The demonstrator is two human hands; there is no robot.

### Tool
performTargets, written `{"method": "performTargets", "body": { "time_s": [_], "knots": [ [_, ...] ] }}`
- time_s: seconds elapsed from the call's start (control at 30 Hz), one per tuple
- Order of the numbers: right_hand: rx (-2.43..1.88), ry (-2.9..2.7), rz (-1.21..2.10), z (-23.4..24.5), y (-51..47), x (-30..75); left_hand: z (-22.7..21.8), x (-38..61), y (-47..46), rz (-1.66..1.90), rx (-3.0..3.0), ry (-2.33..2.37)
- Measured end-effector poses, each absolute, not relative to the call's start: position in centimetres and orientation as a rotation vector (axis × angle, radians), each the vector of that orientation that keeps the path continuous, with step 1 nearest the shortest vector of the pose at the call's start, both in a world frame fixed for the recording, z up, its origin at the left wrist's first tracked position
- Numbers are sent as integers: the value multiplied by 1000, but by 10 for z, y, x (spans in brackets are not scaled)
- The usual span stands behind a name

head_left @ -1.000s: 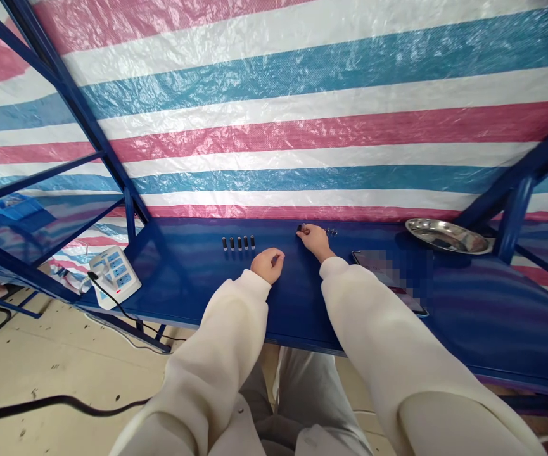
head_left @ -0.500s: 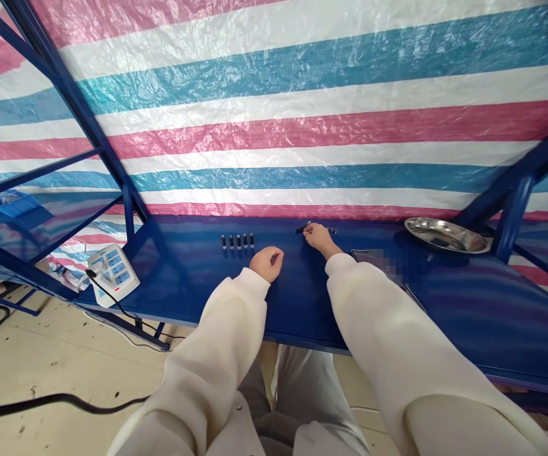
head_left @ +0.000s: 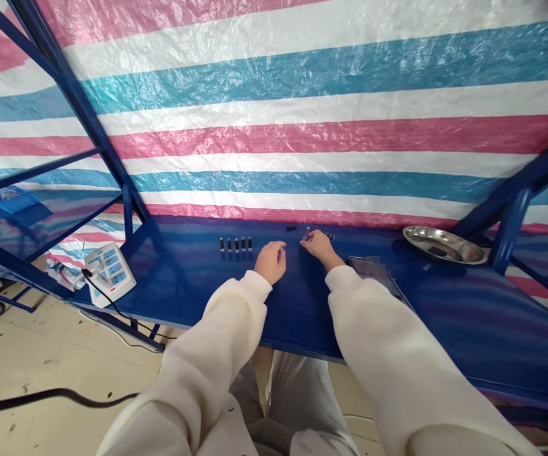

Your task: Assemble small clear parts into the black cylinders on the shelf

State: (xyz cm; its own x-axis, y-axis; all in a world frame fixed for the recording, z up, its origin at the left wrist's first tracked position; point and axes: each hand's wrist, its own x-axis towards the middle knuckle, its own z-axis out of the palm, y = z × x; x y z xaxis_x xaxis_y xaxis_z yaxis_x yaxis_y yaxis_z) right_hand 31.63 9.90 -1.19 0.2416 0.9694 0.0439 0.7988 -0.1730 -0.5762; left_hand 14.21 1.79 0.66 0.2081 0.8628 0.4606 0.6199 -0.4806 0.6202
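Note:
My left hand (head_left: 271,261) is over the blue table, thumb and fingers curved and apart, with nothing visible between them. My right hand (head_left: 321,247) reaches to the right of it, thumb and fingertips drawn together low over the tabletop. Whatever they pinch is too small to make out. Just beyond those fingertips shows a small clear or silvery piece (head_left: 308,230). A short black cylinder (head_left: 291,228) lies on its side near the back edge, left of my right hand. Several black cylinders with pale ends (head_left: 236,244) stand upright in a row, left of my left hand.
Small shiny parts (head_left: 331,237) lie behind my right hand. A phone (head_left: 373,271) rests beside my right sleeve. At the right back is an oval metal tray (head_left: 445,244). A white power strip (head_left: 109,274) with a black cable sits at the left end. Blue frame posts flank the table.
My right hand has come away from the black cylinder, which now lies uncovered to its left. My left hand's fingers have opened from a tighter curl. The view has shifted slightly.

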Motion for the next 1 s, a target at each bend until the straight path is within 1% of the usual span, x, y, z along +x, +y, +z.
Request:
{"method": "performTargets", "body": {
  "time_s": [0.07,0.13,0.3,0.43,0.6,0.87,1.0],
  "knots": [
    [-2048,-1539,464,-8,87,316,11,158,37,1074,2189,1499],
    [-2007,-1505,438,-5,71,314,15,176,59,914,2168,1615],
    [-1768,-1420,214,-1,34,304,18,210,103,570,2116,1784],
    [-1672,-1459,158,-1,25,298,15,216,120,422,2165,1886],
    [-1647,-1467,151,1,27,297,13,216,132,362,2320,1922],
    [-1607,-1449,128,2,28,296,19,221,139,361,2339,2036],
    [-1599,-1437,148,2,29,297,22,223,138,324,2247,2114]
  ]
}}
